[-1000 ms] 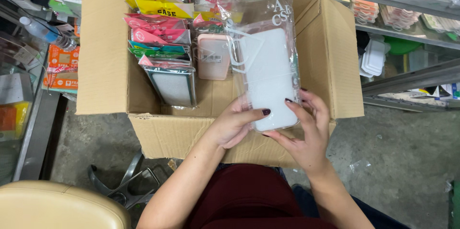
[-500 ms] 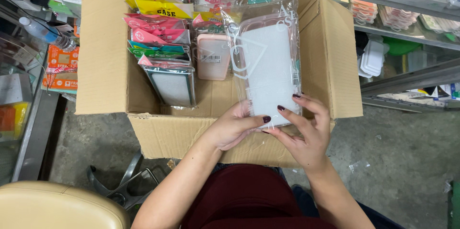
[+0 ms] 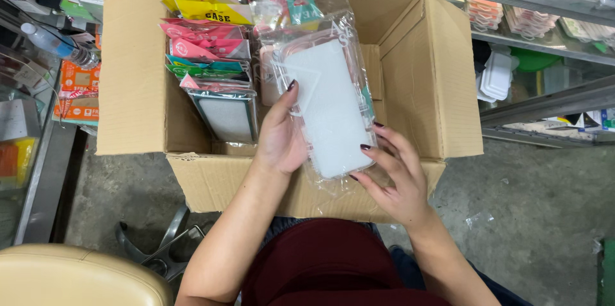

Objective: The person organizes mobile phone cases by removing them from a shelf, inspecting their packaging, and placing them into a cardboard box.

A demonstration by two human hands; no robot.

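A box (image 3: pixel 442 88) sits open on the floor (image 3: pixel 538 203), before shelves (image 3: pixel 544 31); packets (image 3: pixel 211 56) stand in its left part; a bagged case (image 3: pixel 330 107) is over its middle, between 2 hands; a chair (image 3: pixel 70 277) lies near left.

**Open carton on a concrete floor**

A brown corrugated cardboard box (image 3: pixel 410 82) sits with its flaps spread open on the grey, stained concrete floor (image 3: pixel 544 197). Inside, along its left wall, stands a row of flat packaged phone cases in pink, yellow and teal wrappers (image 3: pixel 208 50). A scrap of clear plastic film (image 3: pixel 479 219) lies on the floor just right of the box.
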